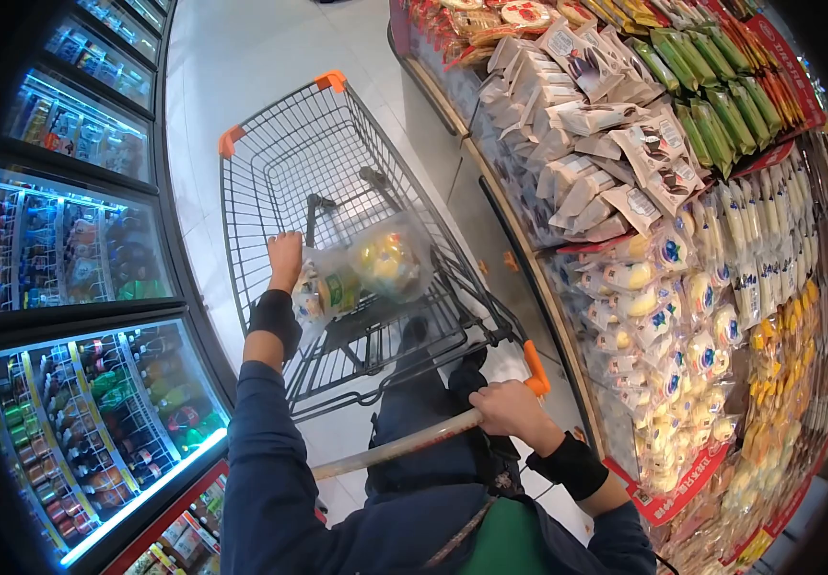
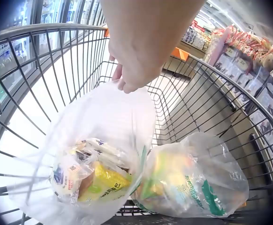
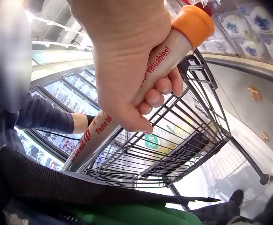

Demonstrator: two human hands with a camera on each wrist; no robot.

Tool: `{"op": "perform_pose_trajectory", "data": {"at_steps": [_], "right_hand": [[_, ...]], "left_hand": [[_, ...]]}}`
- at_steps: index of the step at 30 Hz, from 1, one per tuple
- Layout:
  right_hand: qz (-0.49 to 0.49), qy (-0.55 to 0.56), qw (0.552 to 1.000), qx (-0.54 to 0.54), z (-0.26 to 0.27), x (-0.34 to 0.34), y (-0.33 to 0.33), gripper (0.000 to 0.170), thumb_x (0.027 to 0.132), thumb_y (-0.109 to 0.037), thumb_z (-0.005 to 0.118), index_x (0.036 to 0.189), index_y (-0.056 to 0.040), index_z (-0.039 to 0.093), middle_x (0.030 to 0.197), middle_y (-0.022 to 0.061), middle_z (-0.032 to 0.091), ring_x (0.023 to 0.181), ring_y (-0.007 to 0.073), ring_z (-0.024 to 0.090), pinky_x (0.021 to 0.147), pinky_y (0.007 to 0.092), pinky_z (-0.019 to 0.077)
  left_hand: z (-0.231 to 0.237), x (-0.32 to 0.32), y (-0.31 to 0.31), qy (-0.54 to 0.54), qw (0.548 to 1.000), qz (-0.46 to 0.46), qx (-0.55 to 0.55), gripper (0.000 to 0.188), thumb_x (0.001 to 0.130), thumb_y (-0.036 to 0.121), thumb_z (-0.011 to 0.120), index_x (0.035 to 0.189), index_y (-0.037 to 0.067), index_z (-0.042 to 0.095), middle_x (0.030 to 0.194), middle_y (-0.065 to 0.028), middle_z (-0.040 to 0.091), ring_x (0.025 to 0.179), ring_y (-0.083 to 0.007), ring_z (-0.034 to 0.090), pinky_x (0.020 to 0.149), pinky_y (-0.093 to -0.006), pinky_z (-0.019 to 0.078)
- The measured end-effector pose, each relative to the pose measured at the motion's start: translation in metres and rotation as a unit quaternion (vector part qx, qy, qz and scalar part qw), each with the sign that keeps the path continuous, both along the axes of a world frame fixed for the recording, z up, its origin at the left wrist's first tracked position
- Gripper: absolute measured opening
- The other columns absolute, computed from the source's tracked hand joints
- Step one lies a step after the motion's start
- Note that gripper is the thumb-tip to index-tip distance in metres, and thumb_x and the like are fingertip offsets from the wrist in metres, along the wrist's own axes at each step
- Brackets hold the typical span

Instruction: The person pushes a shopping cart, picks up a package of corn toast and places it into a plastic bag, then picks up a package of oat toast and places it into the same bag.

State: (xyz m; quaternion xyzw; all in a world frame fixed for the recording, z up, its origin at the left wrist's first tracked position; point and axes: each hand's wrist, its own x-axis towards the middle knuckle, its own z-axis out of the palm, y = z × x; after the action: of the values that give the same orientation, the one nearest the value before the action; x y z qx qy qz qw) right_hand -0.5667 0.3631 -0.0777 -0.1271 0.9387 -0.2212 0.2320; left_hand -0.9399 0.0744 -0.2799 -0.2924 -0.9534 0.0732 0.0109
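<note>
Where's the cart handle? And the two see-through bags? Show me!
Cart handle (image 1: 399, 447): head view, middle of its bar.
Left bag (image 2: 87, 154): left wrist view, middle of its clear side.
Right bag (image 2: 192, 179): left wrist view, middle of its printed side.

Handle (image 1: 399, 448), left end hidden behind sleeve (image 1: 262, 460)

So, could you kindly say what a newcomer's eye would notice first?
Probably the wire shopping cart in the middle, where the left hand holds a filled plastic bag beside a second bag. Next, the lit coolers along the left and heaped packets on the right.
</note>
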Motion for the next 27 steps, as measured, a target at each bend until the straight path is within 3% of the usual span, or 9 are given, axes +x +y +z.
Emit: {"op": "perform_pose_trajectory", "data": {"at_steps": [3, 7, 13, 18, 19, 21, 22, 25, 27], "right_hand": [[-0.004, 0.004, 1.000, -0.003, -0.002, 0.002, 0.000, 0.011, 0.063, -0.016, 0.061, 0.066, -0.0069, 0.056, 0.065, 0.0077, 0.058, 0.067, 0.0260, 0.059, 0.057, 0.0375, 0.0472], [0.008, 0.012, 1.000, 0.005, -0.008, 0.005, 0.000, 0.019, 0.062, -0.023, 0.064, 0.068, -0.0087, 0.053, 0.062, 0.0053, 0.056, 0.064, 0.0257, 0.060, 0.054, 0.0381, 0.0467], [0.015, 0.000, 1.000, 0.019, -0.008, 0.007, -0.001, 0.016, 0.062, -0.023, 0.062, 0.065, -0.0083, 0.057, 0.065, 0.0100, 0.060, 0.064, 0.0294, 0.060, 0.057, 0.0400, 0.0473], [0.009, 0.044, 0.999, -0.009, -0.013, 0.010, -0.001, 0.016, 0.061, -0.024, 0.063, 0.066, -0.0088, 0.061, 0.057, 0.0105, 0.057, 0.060, 0.0292, 0.061, 0.056, 0.0404, 0.0477], [0.006, 0.058, 0.998, -0.001, -0.013, 0.012, 0.002, 0.015, 0.061, -0.023, 0.062, 0.065, -0.0088, 0.061, 0.058, 0.0106, 0.058, 0.061, 0.0293, 0.061, 0.056, 0.0402, 0.0479], [0.019, 0.062, 0.998, 0.006, -0.026, 0.013, -0.002, 0.014, 0.059, -0.022, 0.062, 0.063, -0.0088, 0.062, 0.060, 0.0109, 0.059, 0.062, 0.0293, 0.061, 0.056, 0.0397, 0.0484], [0.009, 0.092, 0.996, -0.017, -0.025, 0.014, -0.001, 0.014, 0.057, -0.021, 0.061, 0.062, -0.0078, 0.063, 0.063, 0.0115, 0.061, 0.063, 0.0299, 0.061, 0.057, 0.0397, 0.0490], [0.020, 0.076, 0.997, -0.017, -0.027, 0.012, -0.002, 0.018, 0.057, -0.023, 0.062, 0.065, -0.0062, 0.063, 0.062, 0.0121, 0.061, 0.062, 0.0311, 0.061, 0.058, 0.0406, 0.0491], [0.041, 0.049, 0.998, -0.016, -0.018, 0.007, 0.002, 0.020, 0.058, -0.024, 0.062, 0.065, -0.0055, 0.063, 0.064, 0.0123, 0.061, 0.065, 0.0318, 0.061, 0.058, 0.0415, 0.0493]], "left_hand": [[-0.006, 0.002, -0.001, -0.038, 0.998, 0.054, 0.000, 0.013, 0.071, 0.006, 0.055, 0.083, 0.010, 0.058, 0.082, -0.0059, 0.060, 0.085, -0.0251, 0.058, 0.072, -0.0423, 0.0432], [0.011, 0.004, 0.008, -0.049, 0.997, 0.049, 0.024, 0.021, 0.070, 0.007, 0.056, 0.091, 0.009, 0.057, 0.089, -0.0084, 0.060, 0.088, -0.0275, 0.057, 0.070, -0.0454, 0.0439], [0.082, 0.018, 0.041, -0.090, 0.983, 0.029, 0.156, 0.037, 0.070, 0.020, 0.064, 0.104, 0.007, 0.052, 0.095, -0.0126, 0.058, 0.088, -0.0309, 0.057, 0.072, -0.0423, 0.0460], [0.152, 0.062, 0.057, -0.250, 0.928, -0.027, 0.275, 0.033, 0.077, 0.020, 0.061, 0.105, 0.005, 0.053, 0.094, -0.0130, 0.060, 0.087, -0.0265, 0.059, 0.074, -0.0371, 0.0460], [0.200, 0.094, 0.063, -0.366, 0.892, -0.032, 0.262, 0.028, 0.079, 0.020, 0.060, 0.101, 0.003, 0.056, 0.089, -0.0119, 0.062, 0.081, -0.0241, 0.061, 0.072, -0.0345, 0.0467], [0.248, 0.136, 0.066, -0.415, 0.883, -0.034, 0.217, 0.024, 0.080, 0.019, 0.060, 0.096, 0.002, 0.059, 0.084, -0.0108, 0.062, 0.074, -0.0213, 0.060, 0.067, -0.0323, 0.0479], [0.246, 0.149, 0.056, -0.405, 0.887, -0.082, 0.206, 0.024, 0.080, 0.020, 0.060, 0.096, 0.002, 0.059, 0.084, -0.0106, 0.063, 0.072, -0.0209, 0.060, 0.066, -0.0323, 0.0480], [0.281, 0.200, 0.043, -0.494, 0.859, -0.074, 0.112, 0.024, 0.080, 0.023, 0.062, 0.095, 0.004, 0.061, 0.084, -0.0086, 0.064, 0.072, -0.0206, 0.059, 0.066, -0.0318, 0.0475], [0.267, 0.229, 0.022, -0.554, 0.828, -0.041, 0.079, 0.031, 0.080, 0.030, 0.063, 0.097, 0.005, 0.060, 0.087, -0.0093, 0.064, 0.079, -0.0205, 0.059, 0.070, -0.0317, 0.0470]]}}
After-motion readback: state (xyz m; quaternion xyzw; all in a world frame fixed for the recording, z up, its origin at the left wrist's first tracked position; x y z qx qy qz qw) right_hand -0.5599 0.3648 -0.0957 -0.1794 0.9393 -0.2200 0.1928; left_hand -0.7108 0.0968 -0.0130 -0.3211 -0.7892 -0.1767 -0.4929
